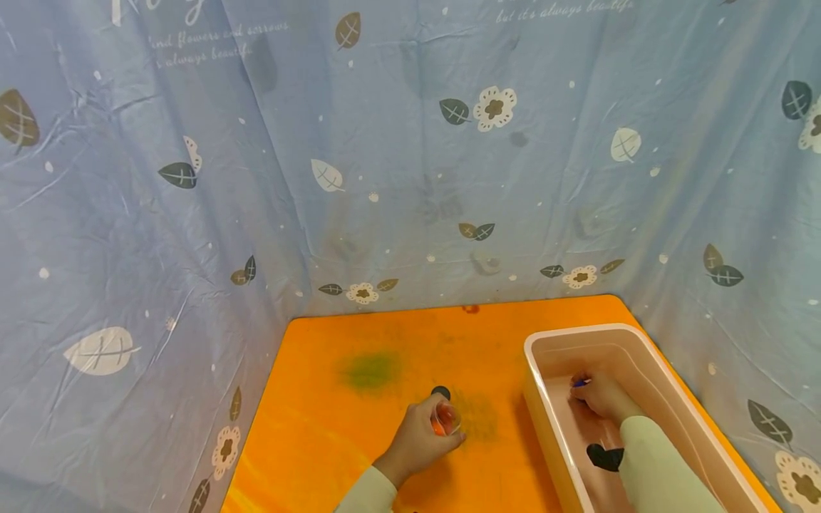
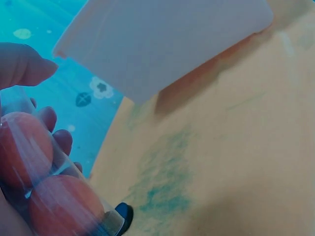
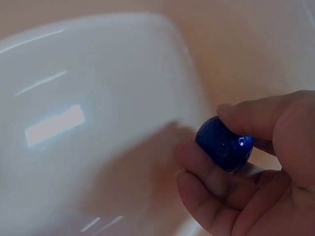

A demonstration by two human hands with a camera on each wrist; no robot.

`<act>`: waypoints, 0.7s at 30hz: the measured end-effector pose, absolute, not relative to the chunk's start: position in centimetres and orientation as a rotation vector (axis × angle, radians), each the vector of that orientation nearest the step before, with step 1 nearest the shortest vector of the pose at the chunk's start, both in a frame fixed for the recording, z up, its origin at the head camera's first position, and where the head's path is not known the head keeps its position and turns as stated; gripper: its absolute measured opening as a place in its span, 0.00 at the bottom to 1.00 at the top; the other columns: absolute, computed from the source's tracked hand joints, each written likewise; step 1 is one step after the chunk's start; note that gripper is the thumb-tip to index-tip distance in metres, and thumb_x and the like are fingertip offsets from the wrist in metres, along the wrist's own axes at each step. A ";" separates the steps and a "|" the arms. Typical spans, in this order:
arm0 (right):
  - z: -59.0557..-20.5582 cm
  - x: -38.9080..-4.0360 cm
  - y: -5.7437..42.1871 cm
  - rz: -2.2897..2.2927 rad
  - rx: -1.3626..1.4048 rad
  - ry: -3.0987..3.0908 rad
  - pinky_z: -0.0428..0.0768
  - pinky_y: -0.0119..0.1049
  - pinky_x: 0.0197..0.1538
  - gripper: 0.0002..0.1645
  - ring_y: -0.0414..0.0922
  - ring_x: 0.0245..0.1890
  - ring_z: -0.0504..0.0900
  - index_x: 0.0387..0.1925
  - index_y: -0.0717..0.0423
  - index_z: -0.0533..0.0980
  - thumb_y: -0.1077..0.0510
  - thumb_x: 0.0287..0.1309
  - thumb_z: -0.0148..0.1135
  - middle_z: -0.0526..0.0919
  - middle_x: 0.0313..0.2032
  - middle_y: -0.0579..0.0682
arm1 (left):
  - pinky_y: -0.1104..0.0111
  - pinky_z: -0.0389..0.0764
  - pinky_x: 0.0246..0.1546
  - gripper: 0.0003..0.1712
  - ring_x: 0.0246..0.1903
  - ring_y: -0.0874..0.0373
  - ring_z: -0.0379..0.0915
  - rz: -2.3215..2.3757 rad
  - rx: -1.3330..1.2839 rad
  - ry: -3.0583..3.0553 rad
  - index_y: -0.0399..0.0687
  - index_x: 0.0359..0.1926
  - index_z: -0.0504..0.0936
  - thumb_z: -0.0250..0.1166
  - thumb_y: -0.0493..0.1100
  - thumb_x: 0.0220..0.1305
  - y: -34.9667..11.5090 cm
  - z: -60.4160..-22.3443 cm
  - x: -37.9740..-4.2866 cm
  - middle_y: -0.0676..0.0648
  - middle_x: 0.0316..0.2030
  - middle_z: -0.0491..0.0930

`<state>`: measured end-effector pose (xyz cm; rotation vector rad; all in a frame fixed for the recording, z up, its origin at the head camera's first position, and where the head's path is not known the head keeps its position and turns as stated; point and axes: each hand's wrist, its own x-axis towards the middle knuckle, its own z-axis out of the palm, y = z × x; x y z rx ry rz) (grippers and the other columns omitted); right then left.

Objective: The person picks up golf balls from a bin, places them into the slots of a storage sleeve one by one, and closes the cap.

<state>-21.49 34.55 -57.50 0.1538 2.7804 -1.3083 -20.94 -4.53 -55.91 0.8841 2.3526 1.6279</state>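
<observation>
Two orange balls [image 2: 66,204] sit in a clear cup [image 1: 455,418] our left hand [image 1: 417,436] grips; right of it, our right hand [image 1: 605,396] pinches a blue ball [image 3: 224,145] inside a tub [image 1: 590,353].

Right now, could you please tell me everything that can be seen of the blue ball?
The blue ball is deep blue and round, its glossy surface catching a small bright highlight and looking faintly textured; the material could be plastic or glass. The person's right hand pinches it between thumb and fingers, which cover part of it. It is inside the pale pink bin, toward the far end. Whether it also touches the bin's floor is hard to tell.
</observation>
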 end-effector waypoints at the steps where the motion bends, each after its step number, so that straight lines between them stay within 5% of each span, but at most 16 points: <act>1: -57.4 -21.6 34.4 -1.341 0.159 2.772 0.70 0.34 0.27 0.09 0.46 0.25 0.72 0.37 0.71 0.72 0.69 0.56 0.60 0.73 0.25 0.53 | 0.69 0.77 0.23 0.15 0.23 0.63 0.74 1.635 0.889 2.350 0.55 0.36 0.74 0.73 0.47 0.54 -4.6 -55.5 -20.8 0.54 0.25 0.78; 8: -56.1 -21.8 33.6 -1.683 0.250 2.589 0.80 0.44 0.28 0.20 0.53 0.25 0.78 0.50 0.75 0.64 0.71 0.59 0.57 0.75 0.35 0.63 | 0.69 0.76 0.22 0.15 0.22 0.64 0.73 1.655 0.926 2.332 0.50 0.36 0.74 0.73 0.42 0.54 -4.7 -54.3 -20.1 0.53 0.25 0.77; 21: -52.9 -21.8 33.3 -1.714 0.182 2.667 0.81 0.47 0.38 0.21 0.59 0.33 0.80 0.55 0.72 0.65 0.65 0.64 0.57 0.74 0.41 0.65 | 0.68 0.78 0.25 0.16 0.25 0.62 0.76 1.595 0.949 2.361 0.58 0.38 0.73 0.73 0.47 0.55 -5.0 -57.0 -21.3 0.54 0.28 0.78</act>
